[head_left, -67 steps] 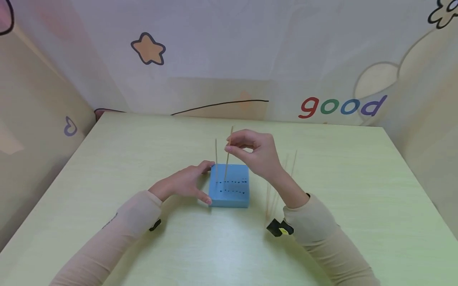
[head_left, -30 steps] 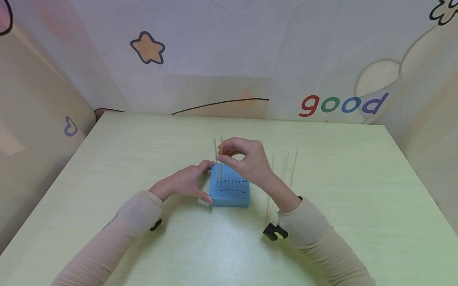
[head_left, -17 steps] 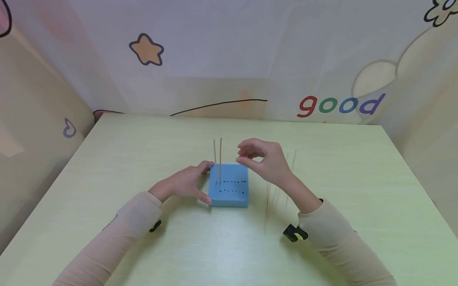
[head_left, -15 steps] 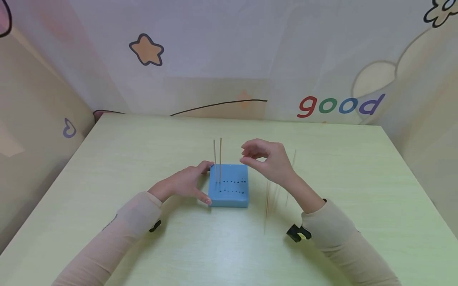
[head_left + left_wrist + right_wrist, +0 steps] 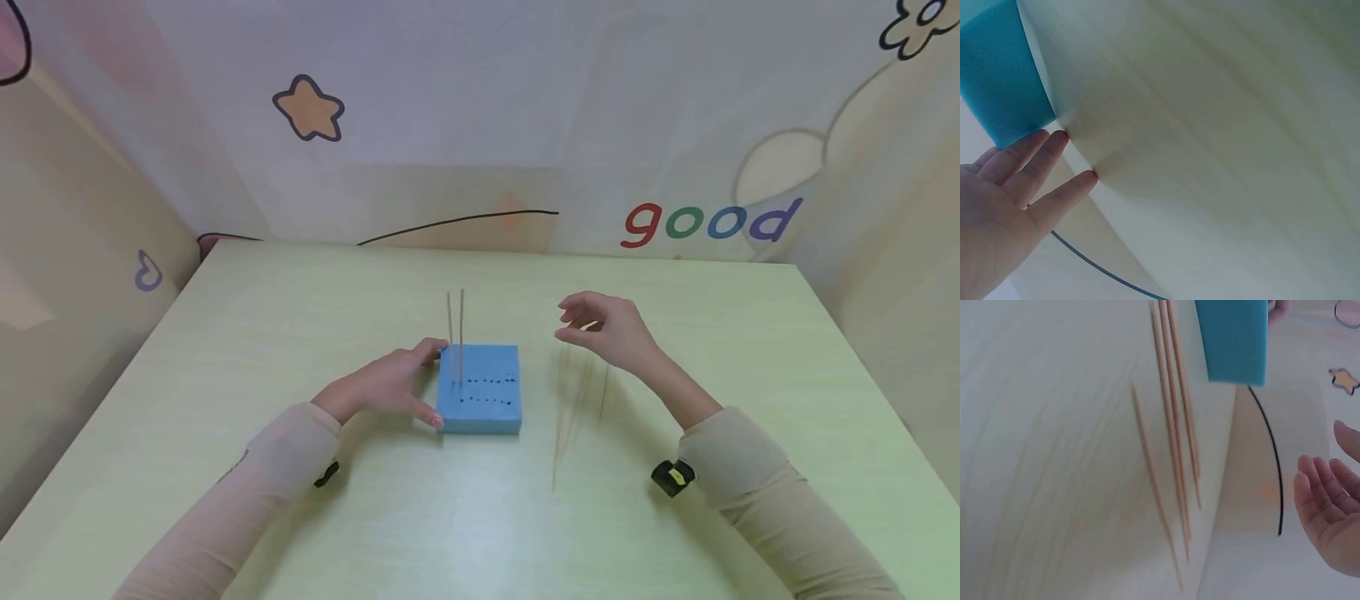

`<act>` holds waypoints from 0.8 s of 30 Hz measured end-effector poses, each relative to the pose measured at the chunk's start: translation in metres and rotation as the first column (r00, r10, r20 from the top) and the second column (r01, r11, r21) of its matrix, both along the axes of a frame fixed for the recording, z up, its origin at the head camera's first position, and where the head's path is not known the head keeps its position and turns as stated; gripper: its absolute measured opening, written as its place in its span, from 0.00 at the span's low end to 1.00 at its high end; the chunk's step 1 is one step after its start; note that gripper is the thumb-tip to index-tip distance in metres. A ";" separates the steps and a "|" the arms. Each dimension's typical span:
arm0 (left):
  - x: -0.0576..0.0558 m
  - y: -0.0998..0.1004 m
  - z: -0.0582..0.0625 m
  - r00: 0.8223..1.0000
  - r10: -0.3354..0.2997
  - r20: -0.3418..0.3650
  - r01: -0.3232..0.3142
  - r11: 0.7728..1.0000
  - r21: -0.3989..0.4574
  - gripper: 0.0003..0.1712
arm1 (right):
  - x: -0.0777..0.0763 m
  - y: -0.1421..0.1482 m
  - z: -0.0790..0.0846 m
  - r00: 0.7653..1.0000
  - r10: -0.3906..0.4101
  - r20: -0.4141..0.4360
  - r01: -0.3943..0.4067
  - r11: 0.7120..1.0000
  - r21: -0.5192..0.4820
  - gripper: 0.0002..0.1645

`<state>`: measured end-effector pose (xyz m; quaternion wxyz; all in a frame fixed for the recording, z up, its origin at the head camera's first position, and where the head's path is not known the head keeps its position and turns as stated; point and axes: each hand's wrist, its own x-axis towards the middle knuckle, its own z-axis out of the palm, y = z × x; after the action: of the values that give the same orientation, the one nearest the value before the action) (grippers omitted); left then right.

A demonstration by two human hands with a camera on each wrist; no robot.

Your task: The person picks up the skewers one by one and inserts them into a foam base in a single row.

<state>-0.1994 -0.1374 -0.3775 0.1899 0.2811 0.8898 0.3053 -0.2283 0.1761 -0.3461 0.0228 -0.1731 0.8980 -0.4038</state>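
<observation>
Spanning the block (image 5: 489, 365), left hand (image 5: 392, 379) splays; right hand (image 5: 611, 331) hovers.

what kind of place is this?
Probably a small indoor tabletop workspace, perhaps staged for recording: a pale green wood-grain table, a cartoon-printed backdrop rising behind it, and a black device worn at the right wrist.

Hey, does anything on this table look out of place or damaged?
No damage or spill that I can see. Slightly untidy only: one stick lies apart from the other loose sticks, right of the blue block.
</observation>
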 end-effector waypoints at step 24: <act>-0.004 -0.002 -0.003 1.000 -0.003 0.005 0.003 1.000 -0.015 0.62 | -0.034 0.067 -0.017 0.979 -0.083 0.187 0.041 0.975 0.219 0.49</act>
<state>-0.2031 -0.1395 -0.3800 0.1946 0.2805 0.8911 0.2991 -0.2626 0.2433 -0.3634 0.1167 -0.1011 0.9346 -0.3205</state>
